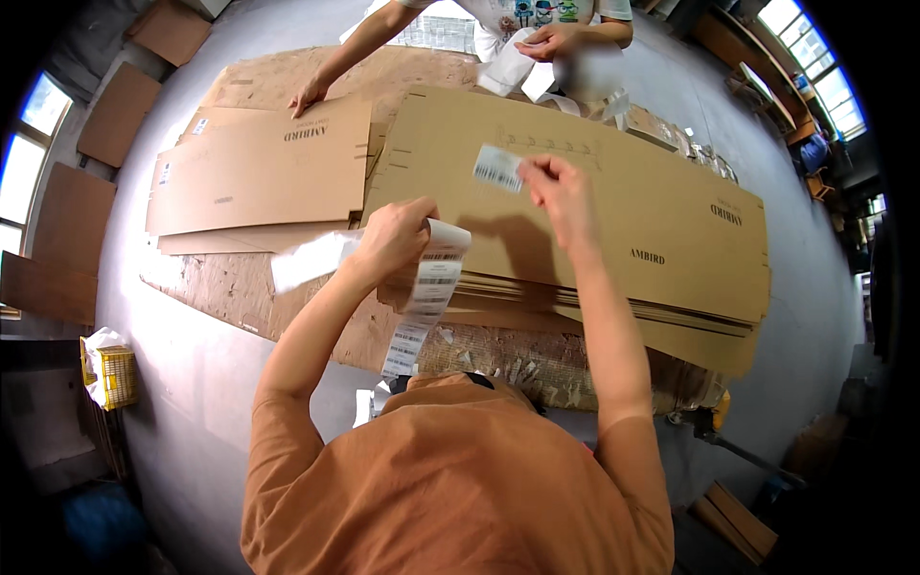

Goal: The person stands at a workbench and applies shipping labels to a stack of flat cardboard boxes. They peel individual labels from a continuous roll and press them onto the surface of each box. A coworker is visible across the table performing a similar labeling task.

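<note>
My left hand (pixel 396 232) is closed on a long strip of barcode labels (pixel 423 307). One end hangs down toward my body, and blank white backing (pixel 311 261) trails off to the left. Between the fingertips of my right hand (pixel 559 192) is a single white barcode label (pixel 497 169), pinched by its right edge. That label is held over a stack of flat brown cardboard boxes (pixel 661 206); whether it touches the top sheet I cannot tell. Dark print marks the cardboard, and shadows of my hand fall across it.
Another pile of flat cardboard (pixel 259 177) lies to the left, with a co-worker's hand (pixel 308 97) on its far edge. The co-worker's other hand (pixel 551 42) holds white label paper (pixel 508 69). A yellow basket (pixel 117 376) stands on the floor at left.
</note>
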`<action>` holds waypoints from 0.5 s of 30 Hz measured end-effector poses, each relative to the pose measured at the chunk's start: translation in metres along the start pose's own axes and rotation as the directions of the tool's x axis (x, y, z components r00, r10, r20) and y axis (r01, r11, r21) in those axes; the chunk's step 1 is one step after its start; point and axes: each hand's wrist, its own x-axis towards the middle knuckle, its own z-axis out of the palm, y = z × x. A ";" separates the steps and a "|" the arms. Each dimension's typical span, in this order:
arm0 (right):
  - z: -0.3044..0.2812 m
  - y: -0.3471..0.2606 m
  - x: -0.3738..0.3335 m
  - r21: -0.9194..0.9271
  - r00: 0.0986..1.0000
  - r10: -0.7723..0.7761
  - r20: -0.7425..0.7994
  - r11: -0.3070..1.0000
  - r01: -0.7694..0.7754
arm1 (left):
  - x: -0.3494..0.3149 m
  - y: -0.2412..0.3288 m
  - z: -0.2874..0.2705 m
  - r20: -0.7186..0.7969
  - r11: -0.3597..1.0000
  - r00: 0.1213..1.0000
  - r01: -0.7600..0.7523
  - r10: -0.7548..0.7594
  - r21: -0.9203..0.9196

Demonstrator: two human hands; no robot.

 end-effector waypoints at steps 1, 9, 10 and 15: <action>-0.001 0.008 0.023 0.021 0.999 0.022 0.031 1.000 -0.023 | 0.006 -0.005 0.002 0.111 1.000 0.994 0.024 -0.023 -0.012; 0.035 0.056 0.125 -0.016 0.978 0.139 0.156 0.990 -0.138 | 0.032 -0.027 0.022 0.103 0.961 0.957 -0.276 0.272 0.025; 0.038 0.057 0.127 -0.026 0.978 0.147 0.151 0.989 -0.144 | 0.035 -0.030 0.023 0.091 0.957 0.954 -0.288 0.287 0.006; 0.043 0.056 0.128 -0.107 0.979 0.169 0.115 0.982 -0.157 | 0.045 -0.029 0.019 0.143 0.966 0.956 -0.246 0.255 -0.083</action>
